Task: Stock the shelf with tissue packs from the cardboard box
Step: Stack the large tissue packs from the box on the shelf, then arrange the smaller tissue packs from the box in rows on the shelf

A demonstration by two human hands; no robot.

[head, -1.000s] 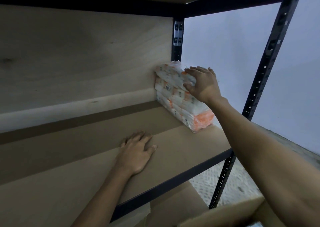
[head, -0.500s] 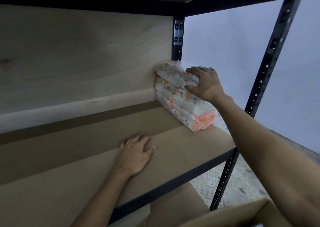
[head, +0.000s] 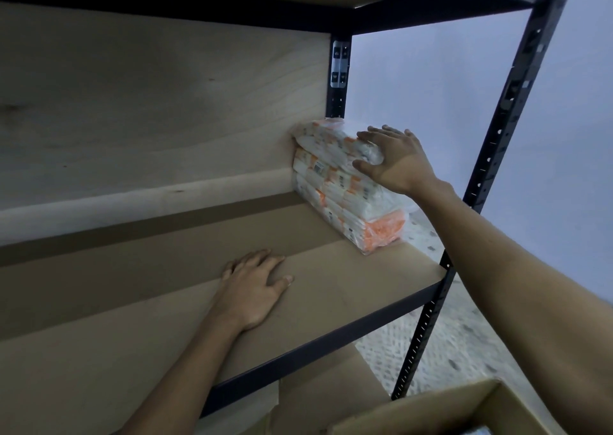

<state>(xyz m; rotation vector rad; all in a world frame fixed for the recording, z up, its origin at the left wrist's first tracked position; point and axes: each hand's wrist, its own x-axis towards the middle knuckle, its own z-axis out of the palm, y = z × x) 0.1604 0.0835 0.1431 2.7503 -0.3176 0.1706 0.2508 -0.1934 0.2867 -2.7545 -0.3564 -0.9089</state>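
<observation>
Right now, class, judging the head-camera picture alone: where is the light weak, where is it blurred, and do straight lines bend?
Head view: dim overall, with a broad shadow band along the rear of the shelf board; the front post bows from wide-angle distortion; the floor and cardboard box are soft; the tissue pack under the right hand is clearer, its print unreadable.

Tissue packs (head: pixel 345 185), white with orange print in clear wrap, stacked on the shelf (head: pixel 166 302) in its far right corner, top pack under the right hand's fingers (head: pixel 381 136); cardboard box (head: pixel 441 411) open, well below them.
</observation>
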